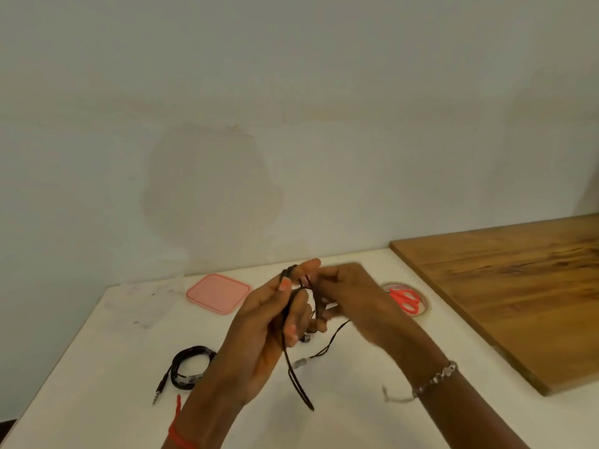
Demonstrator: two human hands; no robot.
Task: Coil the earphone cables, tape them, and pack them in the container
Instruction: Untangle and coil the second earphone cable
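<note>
My left hand [269, 322] is raised above the white table [97, 367], palm toward me, with a black earphone cable [299, 384] wound round its fingers and hanging in a loop below. My right hand [350, 296], blurred, pinches the same cable just right of the left fingers. An earbud [300, 363] dangles under the hands. A second black earphone [189, 367], coiled and bound, lies on the table to the left, its jack plug [158, 392] sticking out. The clear container [152, 299] stands at the back left beside its pink lid [217, 293].
A roll of clear tape [424, 307] lies behind my right hand with red-handled scissors [405, 299] resting on it. A wooden board [512, 296] covers the right side of the table. A pale wall rises right behind the table.
</note>
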